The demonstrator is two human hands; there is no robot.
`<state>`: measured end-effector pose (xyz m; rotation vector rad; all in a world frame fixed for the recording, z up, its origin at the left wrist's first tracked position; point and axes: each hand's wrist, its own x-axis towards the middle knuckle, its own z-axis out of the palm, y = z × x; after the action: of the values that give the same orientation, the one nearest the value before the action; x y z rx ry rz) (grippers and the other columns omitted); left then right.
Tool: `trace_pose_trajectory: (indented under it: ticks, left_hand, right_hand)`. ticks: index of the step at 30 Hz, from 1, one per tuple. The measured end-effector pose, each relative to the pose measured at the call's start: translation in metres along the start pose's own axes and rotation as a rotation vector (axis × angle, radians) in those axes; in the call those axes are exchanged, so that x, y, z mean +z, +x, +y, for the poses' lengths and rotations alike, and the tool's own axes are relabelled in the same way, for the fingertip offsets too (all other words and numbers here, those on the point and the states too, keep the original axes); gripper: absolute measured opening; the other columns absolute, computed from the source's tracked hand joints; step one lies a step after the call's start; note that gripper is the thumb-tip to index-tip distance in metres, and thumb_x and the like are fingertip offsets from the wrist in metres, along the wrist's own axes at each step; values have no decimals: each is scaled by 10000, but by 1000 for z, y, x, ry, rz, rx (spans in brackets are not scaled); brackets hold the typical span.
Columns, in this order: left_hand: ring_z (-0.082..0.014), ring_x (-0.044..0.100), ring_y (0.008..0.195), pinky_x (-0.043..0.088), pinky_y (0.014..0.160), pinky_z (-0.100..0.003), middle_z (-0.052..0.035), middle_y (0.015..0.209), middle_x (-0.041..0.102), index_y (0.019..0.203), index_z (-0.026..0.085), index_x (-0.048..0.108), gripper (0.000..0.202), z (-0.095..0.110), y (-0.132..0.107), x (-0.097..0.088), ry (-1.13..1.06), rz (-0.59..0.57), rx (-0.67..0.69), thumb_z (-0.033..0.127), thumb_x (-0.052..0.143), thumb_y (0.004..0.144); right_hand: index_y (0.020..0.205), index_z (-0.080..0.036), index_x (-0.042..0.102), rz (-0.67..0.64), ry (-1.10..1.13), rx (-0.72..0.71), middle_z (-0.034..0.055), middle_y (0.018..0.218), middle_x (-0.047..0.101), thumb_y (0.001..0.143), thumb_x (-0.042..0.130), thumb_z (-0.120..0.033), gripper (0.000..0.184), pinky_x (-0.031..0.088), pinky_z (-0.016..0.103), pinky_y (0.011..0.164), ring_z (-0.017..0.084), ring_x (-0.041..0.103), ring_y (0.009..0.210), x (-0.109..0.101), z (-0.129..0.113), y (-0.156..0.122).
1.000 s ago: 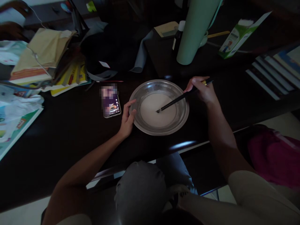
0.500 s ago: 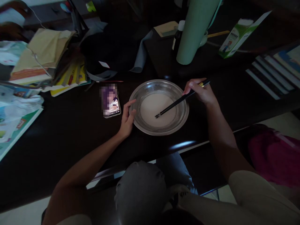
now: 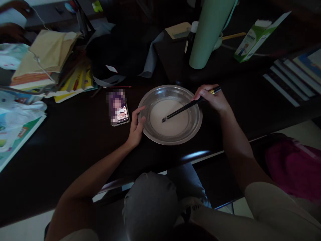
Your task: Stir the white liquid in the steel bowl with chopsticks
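Nearest lies a knee in grey cloth (image 3: 150,204), below the near edge of the dark surface (image 3: 75,144), with a crumpled pink cloth (image 3: 291,167) off to the right. On the surface, the left hand (image 3: 136,129) is partly open and curved round the left side of a wide metal bowl (image 3: 173,142), its thumb and index finger over the rim, steadying it. In the bowl is a whitish liquid (image 3: 175,125). The right hand (image 3: 213,98), above the bowl's right rim, is closed round a pair of black chopsticks (image 3: 183,108) with gold bands; they slant down to the left, tips close together at the liquid, though whether they dip in is hard to tell. Just left of the left hand lies a lit phone (image 3: 122,115), and a thin red stick (image 3: 122,87) rests beyond it. Farther off, a row of books (image 3: 288,80) lies to the right and a yellow book (image 3: 86,80) to the left, under other papers. On the far side stand a tall green bottle (image 3: 209,36), a small dark bottle (image 3: 190,40) touching or just beside its left, and, to the right, an open green-and-white box (image 3: 248,43).
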<state>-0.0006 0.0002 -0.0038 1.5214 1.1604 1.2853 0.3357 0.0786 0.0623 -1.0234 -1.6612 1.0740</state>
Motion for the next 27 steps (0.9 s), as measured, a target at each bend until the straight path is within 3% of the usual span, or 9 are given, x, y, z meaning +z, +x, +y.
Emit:
trace_pose_trajectory:
  ticks: [5, 10, 16, 22, 27]
  left_hand:
    - [-255, 506, 1295, 363, 1171, -463, -59, 1369, 548, 1325, 315, 567, 450, 0, 0, 0, 19, 11, 9, 558, 557, 946]
    - [-250, 525, 1266, 383, 1153, -460, -56, 1342, 555, 1332, 324, 553, 439, -1, 0, -1, 2, -3, 1, 547, 549, 953]
    - [-252, 507, 1279, 361, 1163, -462, -51, 1344, 544, 1329, 324, 554, 441, -4, 0, 0, 5, 4, 9, 553, 547, 952]
    - [-253, 524, 1263, 385, 1146, -461, -49, 1329, 551, 1318, 330, 563, 436, 0, 0, 0, 23, 6, 21, 562, 550, 949]
    - [-256, 532, 1262, 390, 1146, -469, -54, 1334, 557, 1330, 327, 550, 445, 1, 0, 0, 23, -4, 5, 568, 535, 955]
  right_hand:
    - [615, -240, 713, 93, 49, -12, 18, 593, 664, 841, 651, -622, 448, 522, 344, 642, 169, 652, 602, -1, 0, 0]
    - [652, -250, 737, -6, 29, 4, 15, 632, 684, 780, 677, -681, 453, 541, 349, 667, 175, 683, 643, 1, -1, -1]
    - [588, -261, 690, 128, 17, 2, 35, 587, 666, 803, 652, -677, 469, 549, 398, 636, 213, 672, 622, -2, 1, 0]
    - [654, -254, 720, -1, -11, -2, 15, 620, 677, 773, 673, -695, 459, 551, 370, 692, 194, 694, 677, 1, -1, 0]
    - [593, -248, 676, 140, 18, -7, 28, 596, 655, 815, 642, -673, 481, 549, 389, 680, 198, 675, 628, -2, 0, 1]
